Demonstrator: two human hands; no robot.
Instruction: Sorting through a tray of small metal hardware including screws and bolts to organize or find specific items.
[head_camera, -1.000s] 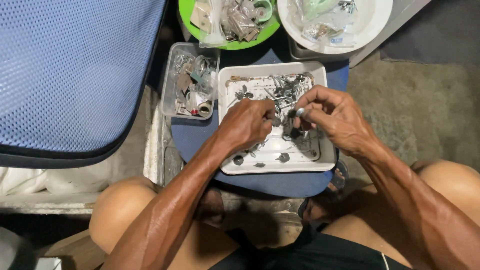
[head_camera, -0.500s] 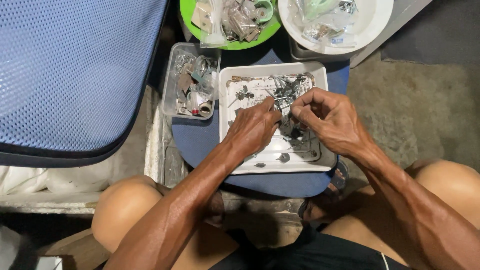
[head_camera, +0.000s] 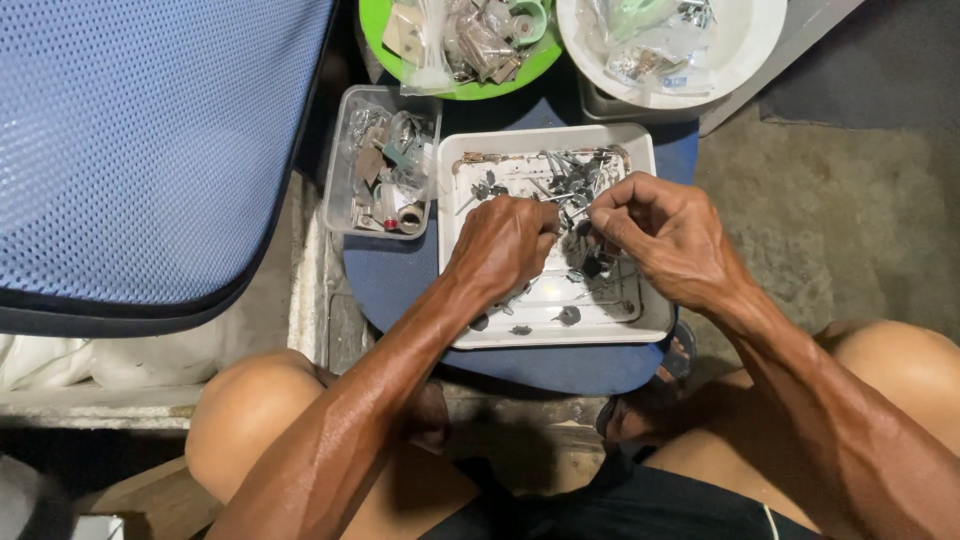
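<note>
We find both hands over the white tray (head_camera: 655, 318) of small metal parts (head_camera: 570, 180). The left hand (head_camera: 505, 245) and right hand (head_camera: 665, 235) pinch one small part (head_camera: 578, 212) between their fingertips.

Over the white square tray (head_camera: 655, 318) both hands met: the left hand (head_camera: 505, 243) and the right hand (head_camera: 668, 232) pinched a small metal piece (head_camera: 578, 210) between their fingertips, above the loose dark screws (head_camera: 570, 175) heaped at the tray's far side. A clear plastic box (head_camera: 343, 160) of oddments sat just left of the tray, a green bowl (head_camera: 465, 88) and a white bowl (head_camera: 745, 60) beyond it.
</note>
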